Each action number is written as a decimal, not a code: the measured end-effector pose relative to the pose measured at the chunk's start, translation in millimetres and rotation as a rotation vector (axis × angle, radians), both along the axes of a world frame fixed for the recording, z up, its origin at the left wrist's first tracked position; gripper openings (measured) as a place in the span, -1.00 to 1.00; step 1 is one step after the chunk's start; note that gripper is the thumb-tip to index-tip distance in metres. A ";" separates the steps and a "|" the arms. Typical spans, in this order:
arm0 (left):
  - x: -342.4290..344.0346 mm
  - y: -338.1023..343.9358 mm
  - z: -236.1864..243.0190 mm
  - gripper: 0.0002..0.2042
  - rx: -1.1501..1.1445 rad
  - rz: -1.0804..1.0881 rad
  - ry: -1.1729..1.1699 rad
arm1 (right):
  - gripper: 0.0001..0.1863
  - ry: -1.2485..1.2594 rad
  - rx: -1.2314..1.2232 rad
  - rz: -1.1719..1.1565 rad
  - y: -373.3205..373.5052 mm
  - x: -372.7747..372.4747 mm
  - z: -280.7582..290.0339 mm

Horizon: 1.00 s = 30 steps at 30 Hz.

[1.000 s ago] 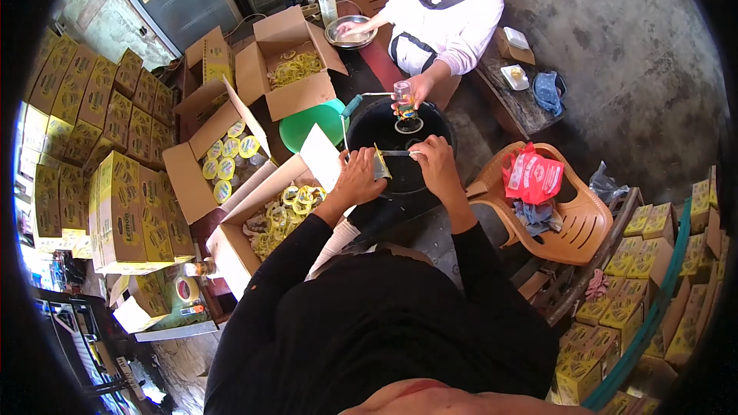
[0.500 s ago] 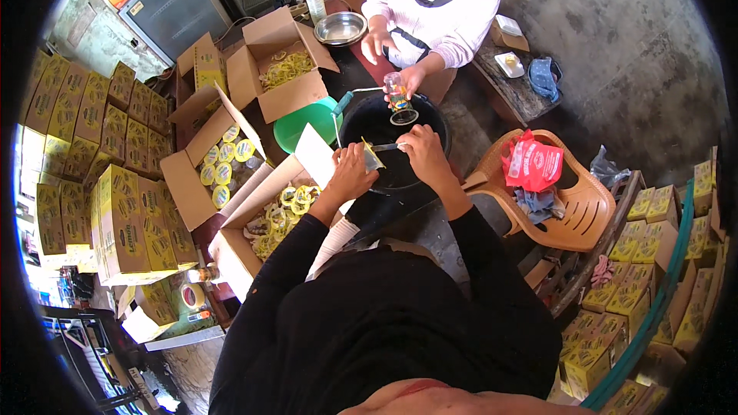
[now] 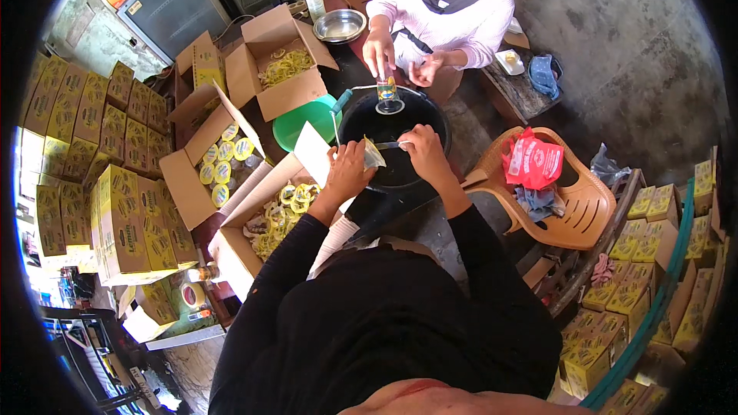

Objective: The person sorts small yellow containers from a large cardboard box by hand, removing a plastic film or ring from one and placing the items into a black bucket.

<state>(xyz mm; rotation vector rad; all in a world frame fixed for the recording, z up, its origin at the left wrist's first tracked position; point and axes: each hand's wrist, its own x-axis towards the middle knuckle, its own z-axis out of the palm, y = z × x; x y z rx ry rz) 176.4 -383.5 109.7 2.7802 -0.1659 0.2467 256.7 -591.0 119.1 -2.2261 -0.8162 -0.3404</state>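
Observation:
Over the near side of a large black bucket (image 3: pixel 443 119), my left hand (image 3: pixel 348 170) grips a clear plastic cup (image 3: pixel 374 155) with a yellow edge. My right hand (image 3: pixel 424 151) is closed around the handle end of a small knife (image 3: pixel 390 145). Its blade points left and meets the cup's rim; whether it cuts in is too small to tell. Across the bucket, a co-worker's hand (image 3: pixel 379 50) holds a clear printed cup (image 3: pixel 387 94) from above, while that person's other hand (image 3: pixel 427 69) is apart from it with fingers spread.
Left of the bucket are a green basin (image 3: pixel 286 127), a box of cut yellow lid rings (image 3: pixel 231 250), another ring box (image 3: pixel 247 92) and a box of sealed cups (image 3: pixel 188 192). A steel bowl (image 3: pixel 340 25) stands behind. An orange chair (image 3: pixel 588 211) carrying a red bag (image 3: pixel 533 160) is at right.
The co-worker's printed cup has passed from one hand to the other and shifted slightly left. The cup in my left hand has turned a little against the blade; my hands barely moved.

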 end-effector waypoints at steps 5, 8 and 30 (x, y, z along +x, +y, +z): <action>2.7 1.5 -3.0 -0.33 -0.062 -0.007 -0.024 | -0.94 0.019 -0.013 0.011 2.6 1.3 -8.5; 4.0 3.7 -3.9 -0.36 -0.102 -0.013 -0.043 | -0.94 0.025 -0.007 0.008 1.5 1.2 -13.2; -3.0 -1.2 15.4 -0.36 0.071 0.012 0.044 | -0.87 0.206 -0.091 -0.154 -47.6 -8.3 -32.3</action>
